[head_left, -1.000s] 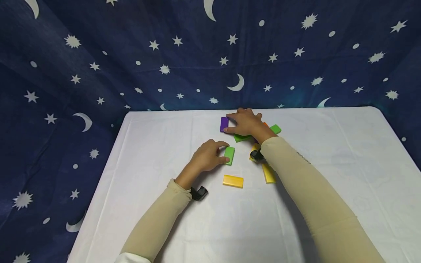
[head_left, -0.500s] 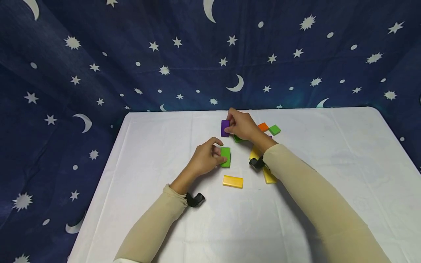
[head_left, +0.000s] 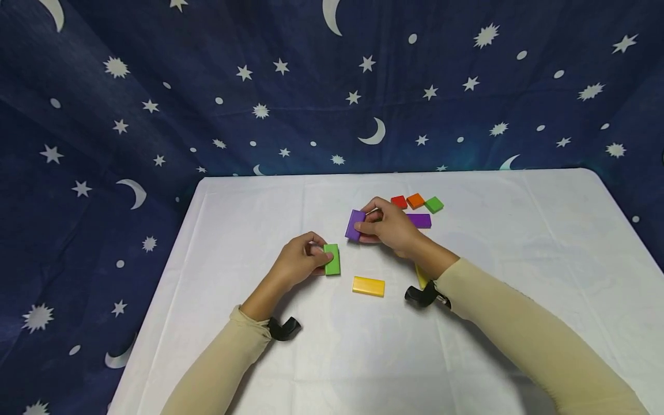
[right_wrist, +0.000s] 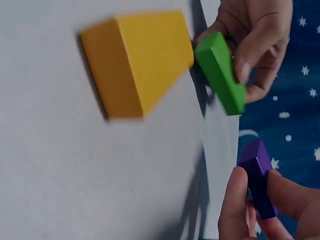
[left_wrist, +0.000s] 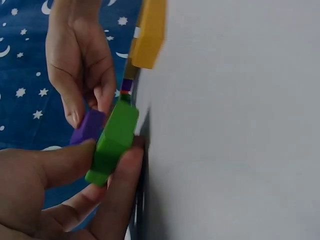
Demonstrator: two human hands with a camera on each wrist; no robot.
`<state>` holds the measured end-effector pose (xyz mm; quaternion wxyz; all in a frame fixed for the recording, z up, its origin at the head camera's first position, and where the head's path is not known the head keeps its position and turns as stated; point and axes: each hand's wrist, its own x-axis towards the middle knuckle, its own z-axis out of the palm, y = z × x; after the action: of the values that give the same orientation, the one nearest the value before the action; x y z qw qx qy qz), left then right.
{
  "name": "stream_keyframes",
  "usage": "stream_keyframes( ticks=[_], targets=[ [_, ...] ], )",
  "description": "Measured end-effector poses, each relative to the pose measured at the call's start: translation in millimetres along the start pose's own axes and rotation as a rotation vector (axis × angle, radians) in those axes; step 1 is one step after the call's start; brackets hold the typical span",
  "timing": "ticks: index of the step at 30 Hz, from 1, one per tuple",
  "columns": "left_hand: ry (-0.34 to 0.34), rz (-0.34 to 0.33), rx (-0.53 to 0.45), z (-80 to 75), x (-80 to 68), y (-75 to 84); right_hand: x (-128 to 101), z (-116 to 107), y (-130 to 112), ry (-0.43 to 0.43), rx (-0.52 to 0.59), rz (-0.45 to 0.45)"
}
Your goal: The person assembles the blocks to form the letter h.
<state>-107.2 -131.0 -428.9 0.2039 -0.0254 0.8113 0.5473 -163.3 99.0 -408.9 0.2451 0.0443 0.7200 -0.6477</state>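
Note:
Between thumb and fingers, my left hand (head_left: 300,260) pinches a light green rectangular block (head_left: 332,260). Up and to the right of it, my right hand (head_left: 390,226) pinches a purple block (head_left: 355,225) by its right side. Both wrist views show these grips: the green block (left_wrist: 115,137) between the left thumb and fingers, the purple block (right_wrist: 257,175) between the right thumb and fingers. The two held blocks are apart from each other in the head view. A yellow block (head_left: 369,286) lies flat on the white table, below and between the hands.
Behind the right hand lie a red block (head_left: 399,202), an orange block (head_left: 415,200), a small green block (head_left: 434,204) and another purple block (head_left: 419,221). Another yellow block (head_left: 422,276) is partly covered by the right wrist. A starry dark blue cloth (head_left: 290,127) hangs behind the table.
My left hand has drawn the green block left and slightly nearer. My right hand has taken hold of the purple block and brought it nearer, uncovering the red and second purple blocks.

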Motion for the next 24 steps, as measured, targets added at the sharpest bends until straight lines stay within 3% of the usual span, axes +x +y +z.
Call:
stream_keyframes(
  ticks=[9, 13, 18, 24],
  targets=[
    [0.021, 0.026, 0.188, 1.6, -19.6, -2.4, -7, 19, 14, -0.054, -0.064, 0.04],
    [0.041, 0.018, 0.198, 4.6, -23.0, 0.1, -8, 26, 17, -0.045, -0.128, 0.018],
    [0.052, 0.024, 0.192, 6.9, -23.4, 0.5, -4, 34, 18, -0.038, -0.13, -0.008],
    [0.091, 0.051, 0.264, 7.4, -23.1, 0.3, 0, 39, 19, -0.004, -0.186, -0.032]
  ],
)
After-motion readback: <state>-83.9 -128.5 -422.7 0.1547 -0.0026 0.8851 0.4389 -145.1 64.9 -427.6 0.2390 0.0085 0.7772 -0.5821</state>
